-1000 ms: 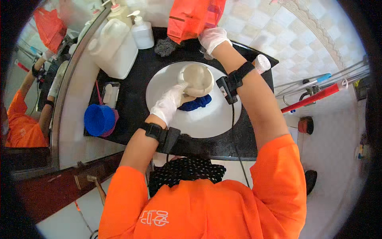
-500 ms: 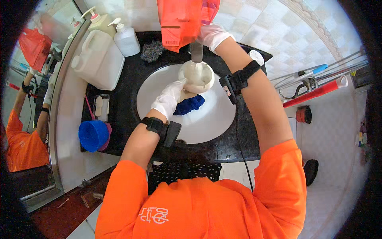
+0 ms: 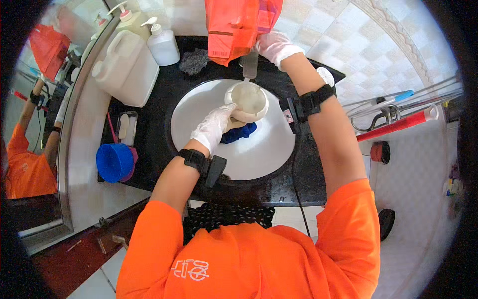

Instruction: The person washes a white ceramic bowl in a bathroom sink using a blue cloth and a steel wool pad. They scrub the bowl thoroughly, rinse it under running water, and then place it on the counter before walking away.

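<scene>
My left hand (image 3: 215, 127), in a white glove, grips a round white bowl (image 3: 261, 112) by its near left side. The bowl sits over the white oval sink (image 3: 194, 112), under the metal faucet (image 3: 250, 66). Water runs from the spout into it, and cloudy water shows inside. Just below the bowl lie a dark blue cloth (image 3: 239, 133) and a beige edge of something I cannot make out. My gloved right hand (image 3: 279, 48) reaches behind the faucet, beside a red-orange plastic bag (image 3: 229, 30). The bag and faucet hide its fingertips.
At the back left stand a large whitish jug (image 3: 127, 70) and a pump bottle (image 3: 163, 46), with a grey scouring pad (image 3: 194, 62) near them. A blue tub (image 3: 114, 163) is on the left of the black counter (image 3: 154, 127). A red-wrapped pole (image 3: 398, 124) is at right.
The bowl has tipped slightly toward me, and more cloudy water shows in it. The view has shifted a little; my right hand stays by the faucet.
</scene>
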The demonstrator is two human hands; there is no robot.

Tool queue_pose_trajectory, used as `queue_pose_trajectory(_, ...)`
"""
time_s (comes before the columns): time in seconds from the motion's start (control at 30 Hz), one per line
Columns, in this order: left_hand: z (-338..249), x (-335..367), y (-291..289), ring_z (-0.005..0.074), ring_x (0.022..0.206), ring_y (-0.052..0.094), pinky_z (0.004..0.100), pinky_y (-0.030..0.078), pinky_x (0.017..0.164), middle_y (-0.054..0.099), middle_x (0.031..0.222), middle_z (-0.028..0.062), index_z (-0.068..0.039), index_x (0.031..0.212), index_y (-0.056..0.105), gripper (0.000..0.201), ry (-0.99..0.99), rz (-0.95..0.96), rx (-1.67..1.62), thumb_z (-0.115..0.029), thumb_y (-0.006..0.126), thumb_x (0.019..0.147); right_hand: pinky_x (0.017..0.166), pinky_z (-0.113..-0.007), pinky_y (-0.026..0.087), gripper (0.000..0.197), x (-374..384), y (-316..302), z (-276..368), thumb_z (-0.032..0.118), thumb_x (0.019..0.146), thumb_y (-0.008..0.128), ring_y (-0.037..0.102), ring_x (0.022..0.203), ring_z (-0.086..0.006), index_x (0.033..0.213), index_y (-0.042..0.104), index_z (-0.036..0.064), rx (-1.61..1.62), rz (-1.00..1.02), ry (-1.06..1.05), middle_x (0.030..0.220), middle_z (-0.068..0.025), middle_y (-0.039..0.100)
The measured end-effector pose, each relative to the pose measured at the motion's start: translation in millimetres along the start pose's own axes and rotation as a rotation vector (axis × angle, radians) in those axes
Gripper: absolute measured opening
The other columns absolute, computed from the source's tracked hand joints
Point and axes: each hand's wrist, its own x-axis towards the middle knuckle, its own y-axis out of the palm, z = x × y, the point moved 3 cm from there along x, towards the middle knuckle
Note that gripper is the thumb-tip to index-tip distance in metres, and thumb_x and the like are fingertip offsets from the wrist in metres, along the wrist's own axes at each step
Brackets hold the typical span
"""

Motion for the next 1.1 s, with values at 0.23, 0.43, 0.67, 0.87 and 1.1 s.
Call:
queue_pose_trajectory(0.23,-7,-8,-14,0.0323,0.101,0.06,0.0462,0.057,0.08,0.054,0.116,0.0212,0.008,0.124,0.043,0.04,0.087,0.059,0.127,-0.011,0.056,0.091,0.084,-0.042,0.047,0.048,-24,-3,-3,0.042,0.083,0.06,0.057,0.1,-0.037,0.115,0.059,0.0059,0.159,-0.225,-0.136,0.11,-0.0218,0.058)
queue_pose_trajectory(0.43,-11,-26,-36,0.0289,0.099,0.062,0.0414,0.056,0.084,0.057,0.111,0.0192,0.005,0.122,0.047,0.038,0.209,0.069,0.247,-0.011,0.059,0.089,0.082,-0.043,0.049,0.054,-39,21,11,0.033,0.077,0.061,0.058,0.094,-0.0369,0.12,0.052,0.0018,-0.069,-0.38,-0.159,0.106,-0.0204,0.057)
queue_pose_trajectory(0.67,-13,-97,-81,0.0294,0.106,0.06,0.0427,0.055,0.085,0.055,0.121,0.0169,-0.002,0.129,0.043,0.047,0.306,-0.109,-0.061,-0.006,0.06,0.086,0.071,-0.042,0.051,0.077,-97,69,24,0.02,0.079,0.063,0.06,0.088,-0.0375,0.143,0.022,0.0019,0.29,-0.346,-0.084,0.108,-0.0219,0.054)
queue_pose_trajectory(0.87,-8,-118,-101,0.0337,0.112,0.055,0.0514,0.052,0.088,0.048,0.129,0.0166,-0.005,0.132,0.038,0.056,0.305,-0.168,-0.057,-0.003,0.063,0.082,0.064,-0.044,0.051,0.082,-109,81,44,0.009,0.078,0.057,0.06,0.079,-0.0391,0.146,0.011,-0.0013,0.304,-0.213,-0.156,0.101,-0.026,0.055)
queue_pose_trajectory(1.1,0,-110,-104,0.0296,0.105,0.058,0.0446,0.056,0.079,0.053,0.123,0.0159,-0.006,0.136,0.035,0.06,0.284,-0.229,0.091,-0.006,0.063,0.083,0.092,-0.048,0.045,0.078,-130,188,79,0.01,0.077,0.059,0.055,0.109,-0.0366,0.146,0.023,0.0121,-0.075,0.229,-0.726,0.129,-0.0207,0.046)
